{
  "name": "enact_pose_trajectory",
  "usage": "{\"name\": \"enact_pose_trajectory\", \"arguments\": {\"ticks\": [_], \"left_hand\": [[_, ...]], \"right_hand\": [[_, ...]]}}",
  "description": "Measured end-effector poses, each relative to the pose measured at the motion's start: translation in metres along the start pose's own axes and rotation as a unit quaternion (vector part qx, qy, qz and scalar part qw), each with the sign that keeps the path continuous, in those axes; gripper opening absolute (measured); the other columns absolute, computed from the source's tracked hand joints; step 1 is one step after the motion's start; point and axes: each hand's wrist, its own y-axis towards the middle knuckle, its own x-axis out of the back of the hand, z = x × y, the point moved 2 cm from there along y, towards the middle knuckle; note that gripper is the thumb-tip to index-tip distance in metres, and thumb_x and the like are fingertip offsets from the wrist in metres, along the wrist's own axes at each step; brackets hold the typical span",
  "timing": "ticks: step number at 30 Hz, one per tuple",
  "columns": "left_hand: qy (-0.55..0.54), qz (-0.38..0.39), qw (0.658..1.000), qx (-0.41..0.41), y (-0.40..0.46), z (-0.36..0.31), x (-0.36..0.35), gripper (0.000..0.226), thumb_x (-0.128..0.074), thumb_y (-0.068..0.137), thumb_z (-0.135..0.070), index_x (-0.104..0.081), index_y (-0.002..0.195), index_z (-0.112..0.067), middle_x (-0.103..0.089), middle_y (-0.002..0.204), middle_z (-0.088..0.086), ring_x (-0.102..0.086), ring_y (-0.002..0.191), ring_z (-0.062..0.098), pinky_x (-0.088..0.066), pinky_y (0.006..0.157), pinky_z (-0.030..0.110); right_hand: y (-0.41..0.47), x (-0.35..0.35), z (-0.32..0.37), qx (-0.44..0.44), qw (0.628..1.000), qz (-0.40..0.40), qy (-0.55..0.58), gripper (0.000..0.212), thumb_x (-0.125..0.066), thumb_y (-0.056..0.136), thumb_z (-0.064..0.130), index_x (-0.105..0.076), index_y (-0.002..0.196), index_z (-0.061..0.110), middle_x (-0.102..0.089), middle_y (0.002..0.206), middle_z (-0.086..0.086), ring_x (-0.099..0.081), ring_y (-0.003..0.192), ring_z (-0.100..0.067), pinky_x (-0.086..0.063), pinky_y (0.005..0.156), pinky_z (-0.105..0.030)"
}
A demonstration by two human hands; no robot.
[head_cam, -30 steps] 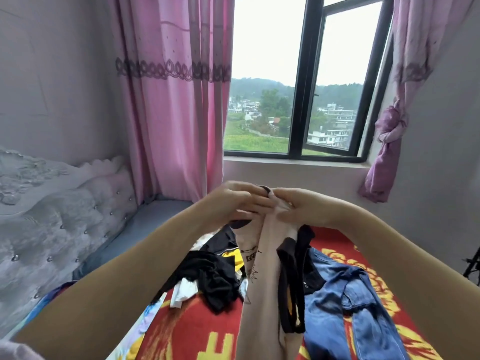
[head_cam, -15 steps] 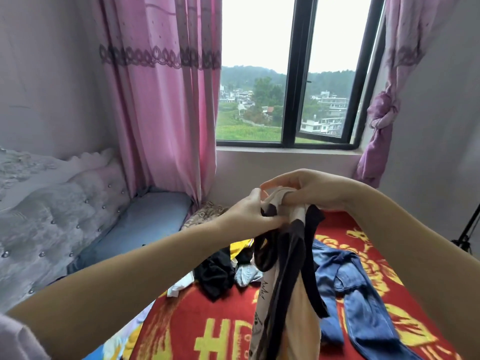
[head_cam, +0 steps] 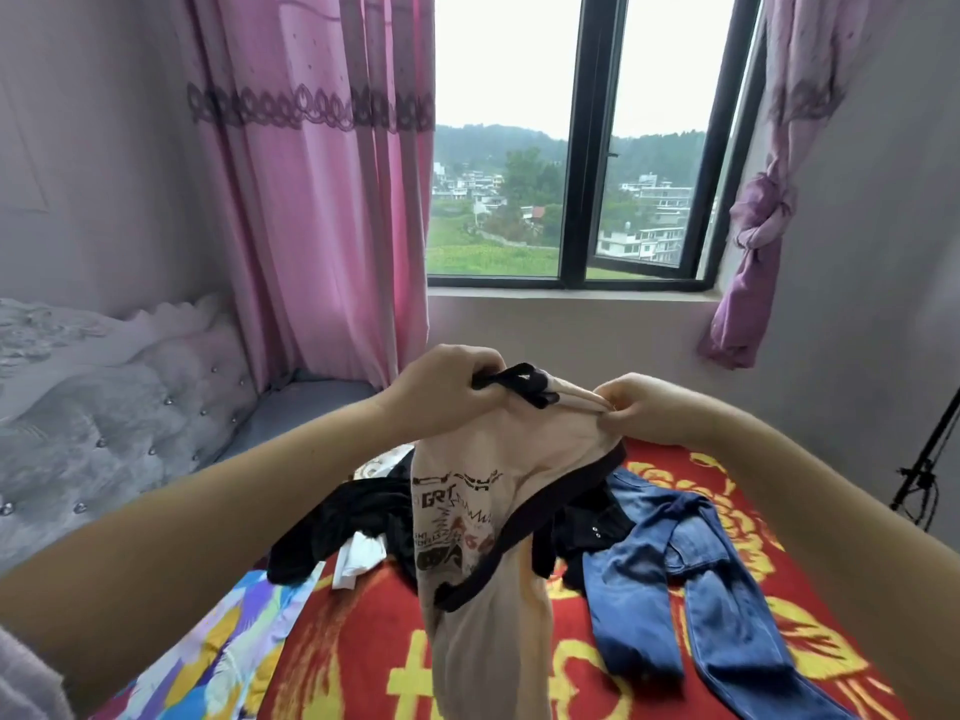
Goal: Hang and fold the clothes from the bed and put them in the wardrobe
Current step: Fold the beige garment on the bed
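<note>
I hold a beige T-shirt point(head_cam: 493, 605) with black trim and a black-and-red print up over the bed. My left hand point(head_cam: 441, 387) grips its black collar at the top left. My right hand point(head_cam: 639, 407) pinches the beige cloth at the top right. The shirt hangs down between my forearms toward the red and yellow bedspread point(head_cam: 363, 652). Blue jeans point(head_cam: 696, 579) lie spread on the bed to the right. A heap of black clothes point(head_cam: 343, 522) with a white piece lies to the left behind the shirt.
A grey tufted headboard point(head_cam: 119, 423) stands at the left, a pink curtain point(head_cam: 311, 200) beside it. The window point(head_cam: 597, 148) is straight ahead, a knotted purple curtain point(head_cam: 753, 252) on its right. A black tripod leg point(head_cam: 924, 470) stands at the far right. A colourful sheet point(head_cam: 218, 652) lies at lower left.
My hands have moved apart, spreading the top of the shirt so its printed front shows. The view has tilted and shifted slightly.
</note>
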Motion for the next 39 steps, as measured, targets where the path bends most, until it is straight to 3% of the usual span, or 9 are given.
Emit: {"name": "enact_pose_trajectory", "arguments": {"ticks": [3, 6, 13, 16, 20, 26, 30, 32, 39], "left_hand": [[0.027, 0.018, 0.999, -0.025, 0.003, -0.003, 0.007, 0.014, -0.061, 0.087, -0.022, -0.062, 0.078, -0.013, -0.052, 0.06, -0.008, -0.047, 0.058, 0.015, -0.041, 0.059, 0.036], [0.008, 0.035, 0.999, -0.024, 0.006, -0.002, 0.017, 0.015, -0.063, 0.091, -0.024, -0.07, 0.093, -0.011, -0.061, 0.068, -0.002, -0.051, 0.059, 0.013, -0.042, 0.059, 0.03], [-0.054, 0.043, 0.998, 0.003, 0.003, -0.003, 0.049, 0.035, -0.061, 0.09, -0.032, -0.068, 0.087, 0.002, -0.046, 0.046, -0.016, -0.039, 0.041, 0.0, -0.031, 0.045, 0.011], [-0.075, 0.073, 0.994, 0.003, -0.002, -0.008, 0.059, 0.034, -0.068, 0.083, -0.031, -0.071, 0.093, 0.001, -0.057, 0.061, -0.004, -0.048, 0.049, 0.004, -0.039, 0.054, 0.01], [-0.122, 0.13, 0.984, -0.006, -0.006, -0.01, 0.062, 0.02, -0.071, 0.069, -0.042, -0.072, 0.085, -0.031, -0.064, 0.066, -0.018, -0.059, 0.059, -0.009, -0.043, 0.062, 0.002], [-0.02, 0.18, 0.981, 0.072, 0.019, 0.064, -0.011, 0.022, -0.071, 0.083, -0.035, -0.072, 0.087, -0.013, -0.066, 0.079, -0.006, -0.055, 0.075, 0.006, -0.048, 0.077, 0.02], [0.058, 0.135, 0.983, 0.112, 0.039, 0.113, -0.076, 0.015, -0.061, 0.09, -0.026, -0.068, 0.094, -0.013, -0.068, 0.095, 0.001, -0.063, 0.096, 0.025, -0.048, 0.078, 0.034], [0.105, 0.068, 0.985, 0.118, 0.056, 0.123, -0.085, 0.012, -0.056, 0.09, -0.024, -0.064, 0.089, -0.016, -0.064, 0.088, 0.001, -0.06, 0.092, 0.031, -0.039, 0.066, 0.031], [0.102, -0.065, 0.993, -0.006, 0.098, 0.096, -0.029, 0.018, -0.056, 0.094, -0.022, -0.069, 0.095, -0.01, -0.069, 0.083, 0.003, -0.066, 0.078, 0.027, -0.051, 0.065, 0.034]], "right_hand": [[0.005, -0.016, -0.01, 0.017, 0.988, -0.096, 0.117, 0.021, -0.043, 0.087, -0.001, -0.055, 0.071, 0.004, -0.042, 0.066, -0.005, -0.037, 0.062, -0.019, -0.03, 0.058, -0.03], [0.005, -0.017, -0.005, 0.05, 0.958, -0.17, 0.226, 0.035, -0.037, 0.09, -0.001, -0.048, 0.063, 0.018, -0.038, 0.06, 0.002, -0.035, 0.057, -0.013, -0.027, 0.05, -0.026], [-0.023, 0.006, 0.019, 0.11, 0.96, -0.04, 0.253, 0.023, -0.065, 0.082, 0.045, -0.062, 0.072, 0.025, -0.03, 0.058, 0.004, -0.025, 0.042, -0.008, -0.025, 0.037, -0.017], [-0.038, 0.023, 0.036, 0.134, 0.969, 0.028, 0.206, 0.019, -0.07, 0.074, 0.043, -0.064, 0.076, 0.025, -0.035, 0.058, 0.008, -0.028, 0.041, -0.005, -0.027, 0.036, -0.015], [-0.035, 0.035, 0.041, 0.132, 0.968, 0.05, 0.209, 0.026, -0.075, 0.072, 0.039, -0.067, 0.082, 0.017, -0.036, 0.052, 0.008, -0.029, 0.037, -0.006, -0.027, 0.035, -0.014], [0.034, -0.01, -0.023, 0.015, 0.985, -0.021, 0.17, 0.016, -0.066, 0.089, 0.024, -0.068, 0.086, 0.009, -0.032, 0.05, 0.011, -0.029, 0.041, -0.006, -0.029, 0.035, -0.016], [0.093, -0.057, -0.081, -0.079, 0.977, -0.089, 0.175, 0.016, -0.057, 0.094, 0.013, -0.066, 0.08, 0.012, -0.05, 0.067, -0.003, -0.049, 0.061, -0.014, -0.054, 0.054, -0.031], [0.117, -0.062, -0.094, -0.082, 0.971, -0.148, 0.171, 0.015, -0.056, 0.094, 0.012, -0.065, 0.081, 0.01, -0.051, 0.075, -0.011, -0.047, 0.071, -0.022, -0.045, 0.065, -0.04], [0.125, 0.013, -0.053, 0.042, 0.935, -0.262, 0.235, 0.024, -0.053, 0.096, 0.017, -0.062, 0.074, 0.023, -0.055, 0.067, 0.005, -0.049, 0.063, -0.008, -0.039, 0.06, -0.023]]}}
